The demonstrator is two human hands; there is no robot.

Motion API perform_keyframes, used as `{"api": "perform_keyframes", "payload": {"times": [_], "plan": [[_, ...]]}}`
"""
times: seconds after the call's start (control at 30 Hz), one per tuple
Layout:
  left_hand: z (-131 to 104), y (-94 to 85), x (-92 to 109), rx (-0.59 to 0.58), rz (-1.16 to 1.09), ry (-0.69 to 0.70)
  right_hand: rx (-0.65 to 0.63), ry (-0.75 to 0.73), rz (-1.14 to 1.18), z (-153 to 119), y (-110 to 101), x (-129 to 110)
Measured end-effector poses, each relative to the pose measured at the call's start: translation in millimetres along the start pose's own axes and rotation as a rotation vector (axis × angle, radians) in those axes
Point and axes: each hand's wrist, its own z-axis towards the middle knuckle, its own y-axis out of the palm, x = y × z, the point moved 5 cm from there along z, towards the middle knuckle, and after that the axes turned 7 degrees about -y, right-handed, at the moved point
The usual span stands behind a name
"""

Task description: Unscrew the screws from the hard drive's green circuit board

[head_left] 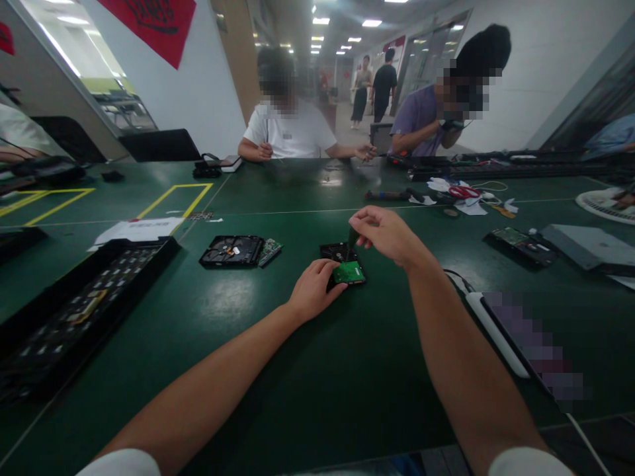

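Observation:
A hard drive [326, 252] lies on the green table with its green circuit board [348, 272] facing up. My left hand [315, 289] grips its left side, fingers over the board's edge and thumb along the near edge. Above the drive, my right hand [384, 233] is closed round the dark handle of a screwdriver [352, 238], which stands nearly upright. The screwdriver's tip points down at the drive by the board's far edge; whether it sits in a screw is too small to tell. Left of my hands lie another hard drive [231, 252] and a loose circuit board [270, 252].
A long black tray [94, 297] with small parts stands at the left. To the right are a phone or tablet [526, 344], another drive [520, 246] and a grey box [588, 246]. Red scissors [464, 192] lie among scraps farther back. Two people sit across the table.

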Motion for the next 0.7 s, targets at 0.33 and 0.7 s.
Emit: {"api": "perform_keyframes", "payload": {"times": [0.33, 0.7], "plan": [[0.1, 2.6, -1.3, -0.004, -0.014, -0.008, 0.000, 0.003, 0.012, 0.4, 1.4, 1.5], [-0.4, -0.9, -5.6, 0.004, -0.103, -0.113, -0.013, 0.020, 0.052, 0.6, 3.7, 3.5]]}}
